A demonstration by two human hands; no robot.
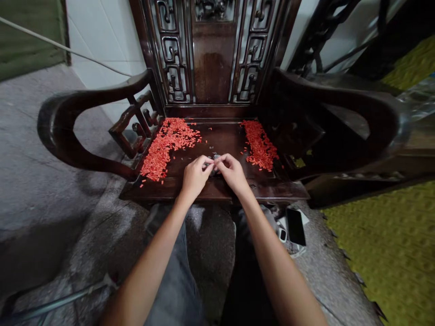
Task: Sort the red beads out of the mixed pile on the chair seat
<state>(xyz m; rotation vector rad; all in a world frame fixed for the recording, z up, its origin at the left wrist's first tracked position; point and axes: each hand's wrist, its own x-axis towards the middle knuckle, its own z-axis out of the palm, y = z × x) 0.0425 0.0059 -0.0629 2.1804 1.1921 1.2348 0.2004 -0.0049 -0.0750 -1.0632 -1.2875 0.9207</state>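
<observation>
the left hand point(195, 177) and right hand point(232, 173) seem to pinch something small and grey point(215, 163), mostly hidden.

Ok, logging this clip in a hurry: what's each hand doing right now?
Left hand: closed, fingers pinched; anything held is too small to tell.
Right hand: closed, fingers pinched; likewise unclear.

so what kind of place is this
Probably a plain utility area or back room of a home, though that's a guess. A carved dark wooden armchair with small red pieces spread on its seat stands on a bare concrete floor beside a white tiled wall.
</observation>
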